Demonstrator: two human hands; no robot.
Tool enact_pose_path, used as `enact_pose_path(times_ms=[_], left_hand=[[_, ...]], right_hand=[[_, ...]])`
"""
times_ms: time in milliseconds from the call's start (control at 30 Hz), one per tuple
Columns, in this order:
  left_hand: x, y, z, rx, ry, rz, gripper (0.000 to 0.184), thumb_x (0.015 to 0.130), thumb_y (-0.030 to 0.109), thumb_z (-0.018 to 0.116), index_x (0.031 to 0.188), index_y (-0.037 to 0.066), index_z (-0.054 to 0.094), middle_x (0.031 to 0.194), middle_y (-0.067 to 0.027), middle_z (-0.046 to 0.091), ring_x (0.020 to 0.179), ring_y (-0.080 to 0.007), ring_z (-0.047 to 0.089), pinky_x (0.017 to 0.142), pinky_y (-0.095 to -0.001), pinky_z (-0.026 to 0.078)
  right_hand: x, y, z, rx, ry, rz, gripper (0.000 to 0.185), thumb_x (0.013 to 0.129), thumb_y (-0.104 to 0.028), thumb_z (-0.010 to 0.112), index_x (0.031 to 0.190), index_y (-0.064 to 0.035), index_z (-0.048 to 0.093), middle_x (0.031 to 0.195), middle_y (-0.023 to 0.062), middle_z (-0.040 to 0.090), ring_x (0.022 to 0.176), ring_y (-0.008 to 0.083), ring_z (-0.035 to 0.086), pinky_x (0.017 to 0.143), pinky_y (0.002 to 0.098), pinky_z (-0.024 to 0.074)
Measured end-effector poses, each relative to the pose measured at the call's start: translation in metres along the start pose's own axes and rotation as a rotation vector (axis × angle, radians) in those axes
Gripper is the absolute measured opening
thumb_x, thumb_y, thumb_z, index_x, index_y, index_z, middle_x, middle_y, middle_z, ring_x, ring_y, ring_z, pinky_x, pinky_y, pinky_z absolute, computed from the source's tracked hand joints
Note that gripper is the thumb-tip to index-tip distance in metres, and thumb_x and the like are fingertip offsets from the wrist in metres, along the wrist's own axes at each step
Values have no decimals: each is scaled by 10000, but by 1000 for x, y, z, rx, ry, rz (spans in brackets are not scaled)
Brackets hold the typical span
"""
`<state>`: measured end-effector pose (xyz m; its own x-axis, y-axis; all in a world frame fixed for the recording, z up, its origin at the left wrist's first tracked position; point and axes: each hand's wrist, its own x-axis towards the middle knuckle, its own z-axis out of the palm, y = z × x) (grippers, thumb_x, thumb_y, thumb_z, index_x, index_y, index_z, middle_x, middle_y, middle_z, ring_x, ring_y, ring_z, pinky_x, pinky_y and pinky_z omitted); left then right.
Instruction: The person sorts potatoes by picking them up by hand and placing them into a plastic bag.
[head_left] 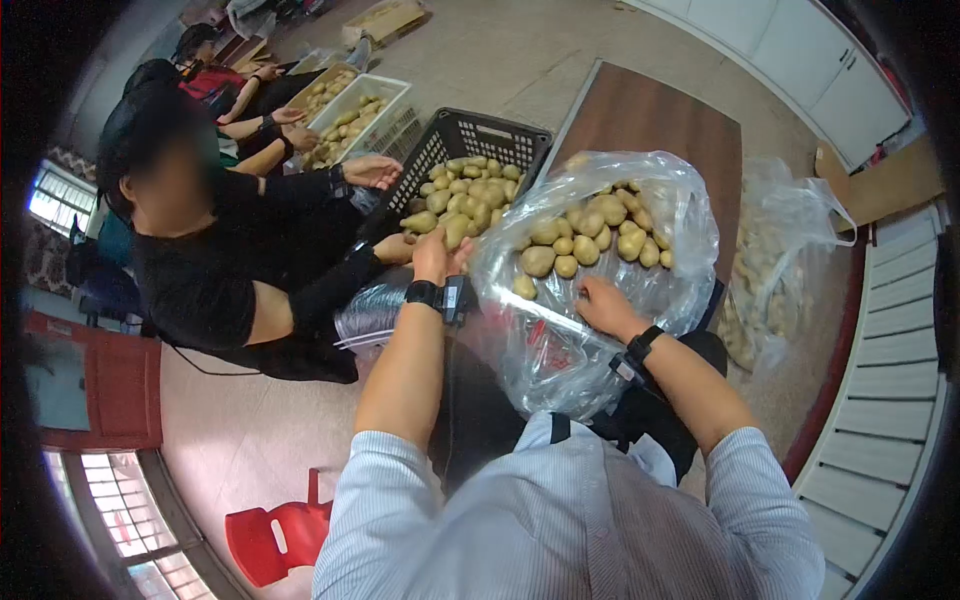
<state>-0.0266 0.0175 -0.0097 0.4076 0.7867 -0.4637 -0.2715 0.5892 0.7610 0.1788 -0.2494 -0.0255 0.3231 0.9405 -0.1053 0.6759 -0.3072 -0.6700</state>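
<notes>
My left hand [434,258] reaches to the near edge of a black crate [408,182] of potatoes. Its fingers and thumb close about a potato [456,230] there. A large clear plastic bag [690,200] lies open in front of me on a brown table, with many potatoes [590,225] inside. My right hand [606,306] is at the bag's near side, fingers curled against the plastic film; its fingertips are partly hidden. One small potato [524,287] lies near the bag's left side, between my hands.
A co-worker [200,250] in black sits to the left, both hands by the crate. Beyond are a white crate [385,88] of potatoes and another person. A filled bag [770,270] stands right of the brown table [650,110]. A red stool [275,540] is at lower left.
</notes>
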Motion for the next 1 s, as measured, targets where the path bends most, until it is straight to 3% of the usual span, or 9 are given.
enact_pose_path(times_ms=[100, 133, 200, 433, 533, 667, 767, 867, 1000], left_hand=[[24, -16, -23, -64, -63, 67, 350, 955, 225, 464, 1183, -41, 479, 1140, -190, 549, 942, -308, 595, 759, -415, 563], [13, -9, -16, -73, 35, -2, 307, 950, 184, 464, 1161, -39, 485, 1145, -189, 551, 950, -304, 596, 778, -412, 562], [14, -11, -17, -70, 62, 76, 240, 911, 142, 489, 1057, -42, 536, 1049, -189, 583, 888, -338, 608, 706, -442, 562], [13, -11, -20, -7, 203, 217, 321, 787, 223, 674, 954, -28, 562, 966, -198, 609, 854, -319, 629, 702, -400, 547], [12, -11, -18, 63, 267, 205, 259, 804, 181, 659, 933, -20, 560, 993, -173, 588, 865, -289, 620, 690, -383, 552], [22, -13, -28, 71, 176, 113, 242, 857, 172, 594, 1004, -10, 533, 1051, -168, 543, 907, -301, 607, 709, -407, 559], [27, -15, -33, 81, 61, 26, 235, 897, 166, 546, 1058, -3, 513, 1095, -163, 509, 939, -310, 597, 722, -426, 564], [17, -13, -18, 147, 79, 9, 292, 914, 177, 520, 1145, 7, 462, 1107, -155, 492, 941, -335, 597, 725, -443, 562], [0, -1, 3, 154, 95, -52, 307, 916, 185, 508, 1176, 36, 438, 1108, -142, 482, 860, -328, 602, 696, -439, 555]], right_hand=[[3, -2, 5, -41, -55, 19, 315, 800, -212, 612, 1011, 20, 588, 1043, 237, 587, 1026, 392, 553, 867, 444, 451], [3, 2, 8, -56, -16, -39, 331, 797, -212, 619, 1040, 7, 572, 1046, 225, 587, 1016, 389, 556, 862, 444, 454], [5, 1, 15, -65, 22, -102, 351, 794, -213, 625, 1068, -5, 557, 1049, 214, 587, 1006, 386, 559, 857, 444, 457], [21, -25, 4, -135, 5, -163, 438, 780, -144, 601, 1182, -19, 482, 1224, 197, 502, 1074, 377, 542, 866, 441, 470], [31, -39, 7, -191, 28, -202, 482, 767, -117, 595, 1223, -38, 458, 1310, 191, 459, 1076, 369, 552, 853, 446, 480], [46, -60, 13, -229, -27, -165, 466, 789, -87, 553, 1241, -63, 443, 1378, 195, 413, 999, 368, 601, 808, 462, 498], [56, -51, 33, -212, 50, -210, 441, 814, -65, 510, 1249, -88, 440, 1383, 202, 404, 931, 380, 621, 796, 469, 498], [56, -51, 35, -222, -3, -176, 331, 870, -83, 436, 1193, -61, 504, 1433, 201, 367, 1015, 372, 608, 836, 447, 499], [45, -60, 28, -370, -69, -152, 369, 860, -97, 478, 1226, -109, 521, 1372, 174, 432, 921, 350, 635, 804, 430, 514]])
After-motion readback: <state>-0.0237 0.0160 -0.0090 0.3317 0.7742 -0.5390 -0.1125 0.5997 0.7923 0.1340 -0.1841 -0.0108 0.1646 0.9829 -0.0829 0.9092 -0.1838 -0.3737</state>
